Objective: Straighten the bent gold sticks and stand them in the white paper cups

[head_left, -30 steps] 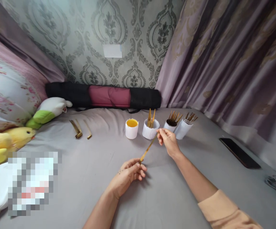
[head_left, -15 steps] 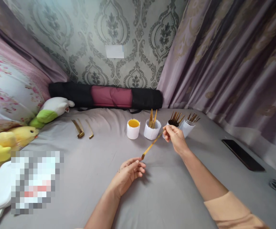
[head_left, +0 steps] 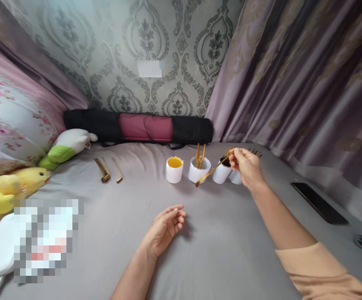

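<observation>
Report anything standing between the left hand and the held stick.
Nothing visible does: only the sheet shows between the left hand and the stick, which slants down from the right hand.

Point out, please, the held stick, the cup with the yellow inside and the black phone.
Held stick [head_left: 213,168], head view, middle of its shaft.
Cup with the yellow inside [head_left: 174,173], head view, white outer wall.
Black phone [head_left: 319,203], head view, middle of its dark face.

Your right hand [head_left: 248,168] pinches a thin golden stick [head_left: 211,171], whose wider end points to eight o'clock; from your loosely curled left hand [head_left: 166,231], the white pot [head_left: 174,174], yellow inside, is at twelve, the phone [head_left: 320,203] at three
</observation>
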`<state>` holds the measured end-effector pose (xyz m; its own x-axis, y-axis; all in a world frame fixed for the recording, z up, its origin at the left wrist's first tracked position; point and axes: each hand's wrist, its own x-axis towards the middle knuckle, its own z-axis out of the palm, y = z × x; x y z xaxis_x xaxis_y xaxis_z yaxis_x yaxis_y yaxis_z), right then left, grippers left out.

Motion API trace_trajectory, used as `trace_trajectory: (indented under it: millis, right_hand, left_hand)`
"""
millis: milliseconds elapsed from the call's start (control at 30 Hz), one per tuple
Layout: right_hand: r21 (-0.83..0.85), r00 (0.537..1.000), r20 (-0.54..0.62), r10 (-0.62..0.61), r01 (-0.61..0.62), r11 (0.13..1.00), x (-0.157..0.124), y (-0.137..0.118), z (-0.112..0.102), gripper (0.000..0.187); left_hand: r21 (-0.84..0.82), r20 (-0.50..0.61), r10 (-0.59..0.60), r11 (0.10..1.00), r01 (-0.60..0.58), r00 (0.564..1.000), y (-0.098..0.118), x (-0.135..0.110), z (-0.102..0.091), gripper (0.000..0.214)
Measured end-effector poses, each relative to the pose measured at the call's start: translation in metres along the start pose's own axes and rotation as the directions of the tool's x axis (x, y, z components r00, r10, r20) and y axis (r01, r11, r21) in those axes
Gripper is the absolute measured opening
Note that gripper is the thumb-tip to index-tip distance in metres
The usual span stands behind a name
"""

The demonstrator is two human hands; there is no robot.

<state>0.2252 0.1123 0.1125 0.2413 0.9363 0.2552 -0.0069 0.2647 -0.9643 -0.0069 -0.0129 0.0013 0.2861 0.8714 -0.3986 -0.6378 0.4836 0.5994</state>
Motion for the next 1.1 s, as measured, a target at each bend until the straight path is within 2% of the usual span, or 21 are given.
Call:
trace_trajectory:
  millis: [167,400,667,833,1100]
  right_hand:
    - [-0.042,0.996,-0.044,-0.072,0.07,0.997,0.017,-0.018,0.0,0.023]
    - [-0.191,0.981,-0.087,-0.175,0.156,0.969,0.044,-0.033,0.004,0.02]
    - [-0.426,0.965,0.057,-0.255,0.254,0.868,0.069,-0.027,0.009,0.017]
    - [-0.519,0.954,0.183,-0.238,0.3,0.8,0.08,-0.016,0.016,0.018]
    - [-0.586,0.943,0.286,-0.168,0.311,0.748,0.086,0.0,0.027,0.019]
  left_hand:
    - [-0.017,-0.007,-0.007,1.0,0.007,1.0,0.0,0.0,0.0,0.019]
    - [-0.034,-0.018,-0.015,0.999,0.014,1.0,0.002,0.0,0.001,0.02]
    - [-0.031,-0.03,-0.013,0.999,0.012,0.999,0.002,0.001,0.001,0.021]
    - [-0.034,-0.019,-0.008,0.999,0.007,1.0,0.001,0.001,0.0,0.022]
    - [-0.03,-0.021,-0.006,1.0,0.005,1.0,0.001,0.002,-0.002,0.023]
